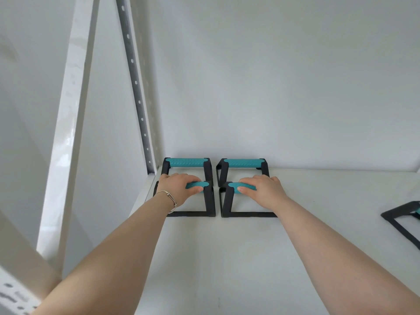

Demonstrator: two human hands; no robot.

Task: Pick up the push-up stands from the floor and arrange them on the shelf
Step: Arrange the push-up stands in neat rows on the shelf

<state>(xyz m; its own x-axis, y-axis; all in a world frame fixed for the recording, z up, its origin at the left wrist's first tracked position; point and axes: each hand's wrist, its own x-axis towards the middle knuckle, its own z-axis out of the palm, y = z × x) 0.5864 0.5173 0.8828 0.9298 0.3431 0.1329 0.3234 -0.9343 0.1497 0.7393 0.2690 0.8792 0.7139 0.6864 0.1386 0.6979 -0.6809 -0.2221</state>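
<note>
Several black push-up stands with teal handles stand on the white shelf [227, 258]. Two are at the back by the wall: the back left stand [186, 163] and the back right stand [243, 163]. In front of them, my left hand [179, 186] grips the teal handle of the front left stand [210, 205], and my right hand [261, 189] grips the handle of the front right stand [226, 205]. Both front stands rest upright on the shelf, side by side and close together.
Another push-up stand [402, 221] pokes in at the shelf's right edge, partly cut off. A white upright post [68, 133] and a perforated grey rail [136, 87] rise at the left. The white wall closes the back.
</note>
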